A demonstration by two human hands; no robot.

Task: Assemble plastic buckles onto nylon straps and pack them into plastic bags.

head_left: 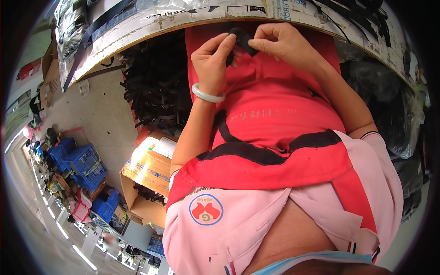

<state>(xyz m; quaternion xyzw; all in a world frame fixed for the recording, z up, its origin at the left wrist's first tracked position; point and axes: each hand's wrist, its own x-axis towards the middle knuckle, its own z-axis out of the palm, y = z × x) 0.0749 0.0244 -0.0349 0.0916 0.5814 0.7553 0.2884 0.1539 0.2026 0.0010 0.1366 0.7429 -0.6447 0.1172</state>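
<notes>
Close to the table edge, above my red apron, both my hands meet at a short black strap (242,40); it looks like a folded or curled piece of webbing. My left hand (211,62), with a pale bangle (207,94) on its wrist, pinches the strap between thumb and fingers. On the other side my right hand (288,45) has its thumb and forefinger closed at the strap's right edge. A darker part of the strap shows below the left fingers, partly hidden by them. The red apron (279,110) lies over my lap.
Ahead curves the edge of a worktable (151,25) with black straps (362,18) on it. A big heap of black strips (153,87) hangs at the left, above an open cardboard box (149,169). Clear plastic bags (389,101) are at the right; blue crates (85,165) stand far left.
</notes>
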